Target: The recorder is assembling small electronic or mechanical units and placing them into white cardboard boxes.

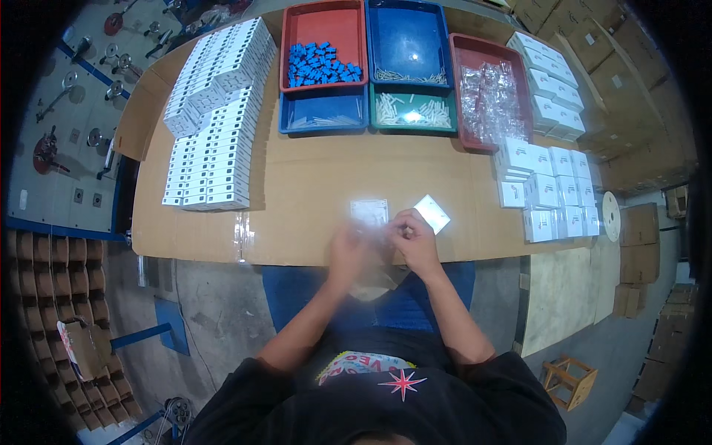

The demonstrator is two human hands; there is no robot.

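At the table's front edge, a small white square piece [369,212] lies just beyond my two hands. My left hand [348,248] is smeared by motion beside its lower left corner, so its fingers do not show clearly. Close to the lower right corner, my right hand [414,237] has thumb and fingertips pinched together. Whatever sits in that pinch is too small to make out. A white card or flat square [433,213] lies tilted on the cardboard tabletop [311,185], right behind my right hand.
Stacked white boxes [215,141] stand at the left, more white boxes [545,185] at the right. Along the back are a red tray [322,22] of blue parts, blue trays [408,37] [323,132], a green tray [415,130] of white plugs, and a dark red tray [489,44] of clear bags.
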